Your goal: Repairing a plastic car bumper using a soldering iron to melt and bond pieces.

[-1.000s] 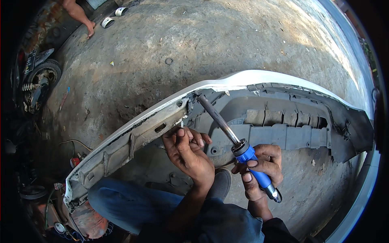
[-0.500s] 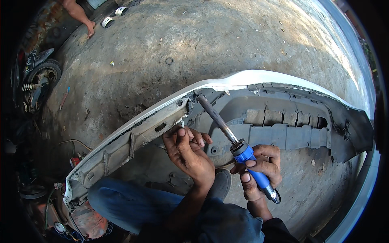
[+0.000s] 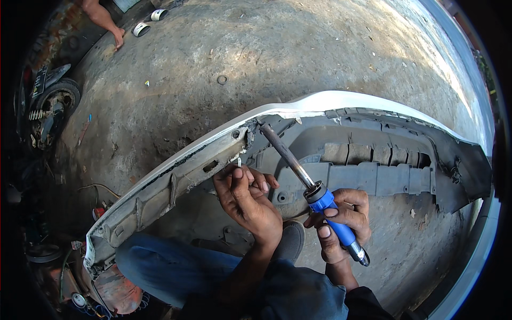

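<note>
A white car bumper point(image 3: 184, 143) lies curved across my front, its dark inner side facing me and its edge ragged. My right hand point(image 3: 346, 218) is closed round the blue handle of a hot-air plastic welder point(image 3: 335, 226). The long metal tube slants up to the left, and its tip is at the bumper's broken inner edge; whether it touches, I cannot tell. Close below that edge, my left hand point(image 3: 248, 200) has its fingers curled and thumb raised. A small white strip point(image 3: 239, 161) shows at its thumb tip; what the fingers grip is partly hidden.
Under the bumper's right half sits a grey slotted plastic panel point(image 3: 365, 178). My jeans-covered leg point(image 3: 176, 261) and grey shoe point(image 3: 291, 241) are below it. A motorcycle wheel point(image 3: 56, 101), a red tank point(image 3: 120, 290), sandals point(image 3: 141, 29) and another person's bare leg point(image 3: 104, 18) are at the left.
Almost nothing differs. The welder and both hands hold nearly the same pose, with only a very slight shift of the view.
</note>
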`<state>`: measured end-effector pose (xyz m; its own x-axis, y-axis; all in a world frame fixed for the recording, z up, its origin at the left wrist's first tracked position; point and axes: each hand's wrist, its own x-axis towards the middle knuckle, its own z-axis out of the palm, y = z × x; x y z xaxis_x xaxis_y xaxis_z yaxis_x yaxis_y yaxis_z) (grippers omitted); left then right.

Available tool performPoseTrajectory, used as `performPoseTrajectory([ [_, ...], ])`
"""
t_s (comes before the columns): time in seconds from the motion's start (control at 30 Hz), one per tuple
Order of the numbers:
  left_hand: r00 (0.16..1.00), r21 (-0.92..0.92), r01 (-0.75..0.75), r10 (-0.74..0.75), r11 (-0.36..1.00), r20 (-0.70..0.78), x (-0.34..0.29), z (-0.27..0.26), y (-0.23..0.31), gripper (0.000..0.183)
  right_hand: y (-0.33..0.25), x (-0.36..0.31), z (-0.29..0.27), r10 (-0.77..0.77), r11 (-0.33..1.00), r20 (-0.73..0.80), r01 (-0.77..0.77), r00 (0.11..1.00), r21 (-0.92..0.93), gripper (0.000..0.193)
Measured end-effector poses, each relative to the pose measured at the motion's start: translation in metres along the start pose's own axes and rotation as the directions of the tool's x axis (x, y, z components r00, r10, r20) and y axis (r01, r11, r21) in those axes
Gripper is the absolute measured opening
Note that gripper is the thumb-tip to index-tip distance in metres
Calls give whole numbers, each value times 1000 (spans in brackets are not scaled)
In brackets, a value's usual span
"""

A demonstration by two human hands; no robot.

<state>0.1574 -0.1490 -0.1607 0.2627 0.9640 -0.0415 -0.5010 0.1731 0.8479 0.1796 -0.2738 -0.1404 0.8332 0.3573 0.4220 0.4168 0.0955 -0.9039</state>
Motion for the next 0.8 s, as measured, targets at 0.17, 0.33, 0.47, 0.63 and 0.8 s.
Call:
performPoseTrajectory([
  [0.17, 1000, 5, 7, -7, 1000, -8, -2, 1, -2, 14, 4, 0, 0, -20, 1000, 9, 20, 1000, 9, 20],
  [0.33, 1000, 14, 2, -2, 1000, 0, 0, 0, 1, 14, 5, -5, -3, 60, 982, -74, -45, 995, 181, 23],
  [0.47, 1000, 10, -5, 4, 1000, 25, -1, 1, 3, 14, 13, -13, -14, 154, 955, -245, -81, 957, 286, 39],
  [0.63, 997, 58, 21, -26, 998, 78, -12, -3, 12, 12, 17, -22, -33, 345, 891, -341, -190, 875, 412, 46],
  [0.8, 980, 143, 99, -122, 985, 160, -31, -17, 49, 13, 19, -36, -46, 441, 852, -412, -228, 797, 472, 43],
])
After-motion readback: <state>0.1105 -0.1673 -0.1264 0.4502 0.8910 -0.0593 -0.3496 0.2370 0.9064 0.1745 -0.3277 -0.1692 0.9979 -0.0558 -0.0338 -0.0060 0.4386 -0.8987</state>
